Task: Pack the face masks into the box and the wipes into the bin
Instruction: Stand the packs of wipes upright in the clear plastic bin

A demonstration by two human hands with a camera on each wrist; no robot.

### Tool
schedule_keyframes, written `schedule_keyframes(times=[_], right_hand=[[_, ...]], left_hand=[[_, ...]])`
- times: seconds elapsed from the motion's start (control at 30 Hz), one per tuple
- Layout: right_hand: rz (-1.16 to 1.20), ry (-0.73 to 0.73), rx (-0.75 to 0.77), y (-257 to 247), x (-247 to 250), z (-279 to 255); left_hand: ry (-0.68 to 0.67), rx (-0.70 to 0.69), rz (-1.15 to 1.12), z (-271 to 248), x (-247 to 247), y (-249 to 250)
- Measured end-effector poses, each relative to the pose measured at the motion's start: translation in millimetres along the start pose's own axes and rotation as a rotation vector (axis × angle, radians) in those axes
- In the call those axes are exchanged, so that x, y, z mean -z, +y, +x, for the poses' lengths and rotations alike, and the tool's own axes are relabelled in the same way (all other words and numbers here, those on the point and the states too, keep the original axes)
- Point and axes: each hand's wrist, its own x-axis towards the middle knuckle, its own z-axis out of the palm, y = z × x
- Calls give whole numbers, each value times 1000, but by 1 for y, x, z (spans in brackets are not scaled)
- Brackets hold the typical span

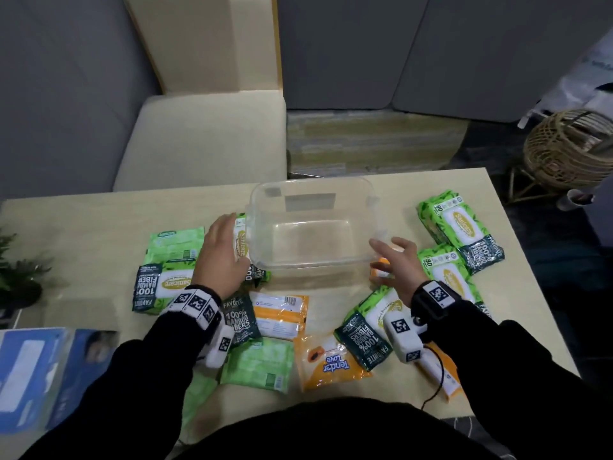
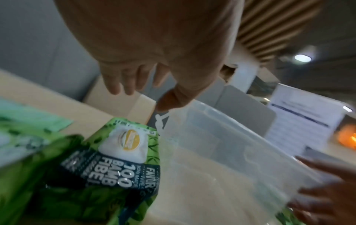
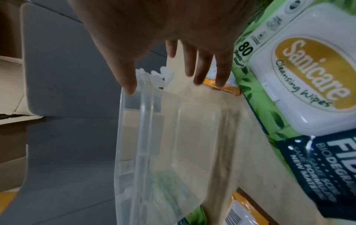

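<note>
A clear plastic bin [image 1: 255,207] stands empty in the middle of the table. My left hand [image 1: 232,240] hovers at the bin's left wall over a green wipes pack [image 1: 243,247], fingers straight. In the left wrist view my left hand [image 2: 140,97] has its thumb near the bin [image 2: 221,137] rim, above the green pack [image 2: 119,159]. My right hand [image 1: 389,250] is spread at the bin's right wall over an orange wipes pack [image 1: 381,270]. In the right wrist view my right hand [image 3: 165,82] has its thumb on the bin [image 3: 134,137] rim. A blue face mask box [image 1: 36,376] lies at the front left.
Several green wipes packs [image 1: 461,224] and orange ones [image 1: 328,360] lie scattered round the bin on the beige table [image 1: 83,227]. A big green pack [image 3: 308,76] lies just right of my right hand. A small plant [image 1: 16,270] stands at the left edge, a wicker basket [image 1: 567,151] beyond the table.
</note>
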Motion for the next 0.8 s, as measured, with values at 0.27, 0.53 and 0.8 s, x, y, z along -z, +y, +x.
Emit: schedule_keyframes(times=[0.27, 0.53, 0.8], right_hand=[[-130, 198, 418, -29, -11, -7], [-377, 156, 456, -25, -22, -7], [-422, 171, 443, -31, -11, -5]], left_hand=[[-166, 400, 117, 27, -48, -9], [-230, 608, 114, 52, -53, -24], [-209, 720, -454, 65, -29, -32]])
